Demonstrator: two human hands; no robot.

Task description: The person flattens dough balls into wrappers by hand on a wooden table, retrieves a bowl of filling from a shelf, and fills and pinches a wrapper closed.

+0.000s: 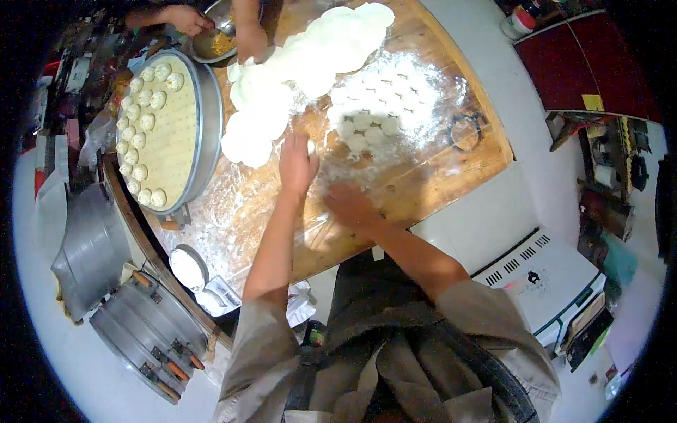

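My left hand point(299, 166) is over the floured wooden table point(437, 194), its fingers closed around a small white piece point(311, 146) that looks like dough. Just to its right and lower, my right hand point(348, 204) is in shadow at the tabletop; its fingers are blurred. Beyond my left hand lie overlapping round dough sheets point(247, 141), spread toward the far edge. Several small dough pieces point(367, 130) sit in flour to the upper right of my hands.
At left, a large round steamer tray point(209, 134) holds several pleated buns point(159, 197). Another person's hands point(252, 42) are at the far edge by a metal bowl of filling point(211, 48). A dark ring point(465, 132) lies at right, a white bowl point(187, 268) at the near left.
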